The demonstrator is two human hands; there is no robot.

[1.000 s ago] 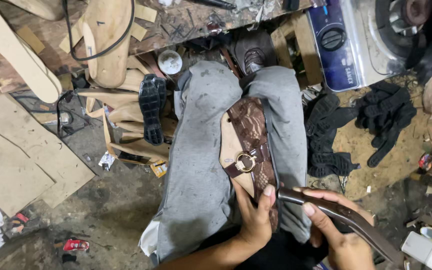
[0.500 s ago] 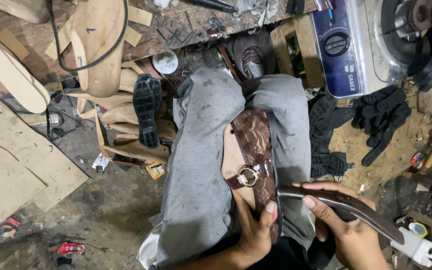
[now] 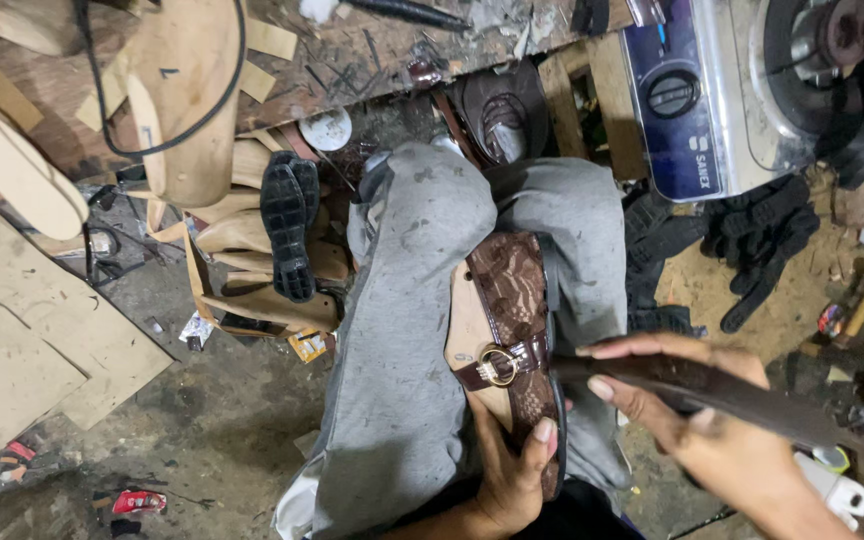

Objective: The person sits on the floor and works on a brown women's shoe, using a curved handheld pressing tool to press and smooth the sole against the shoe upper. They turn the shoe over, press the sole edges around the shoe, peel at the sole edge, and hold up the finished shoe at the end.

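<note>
Right now the left hand [image 3: 514,470] clamps a brown sandal [image 3: 512,330] w/ gold buckle [image 3: 497,366] on the lap; right hand [image 3: 697,410] grips a dark strap [image 3: 752,395] just beside it. Further off, black sole [image 3: 287,235] among wooden lasts [image 3: 182,95], grey machine [image 3: 742,90] beyond.

Sandal [image 3: 514,330]: brown lace pattern, tan insole, gold buckle [image 3: 497,365]. Trousers [image 3: 422,330]: grey. Shoe sole [image 3: 287,225]: black.
</note>
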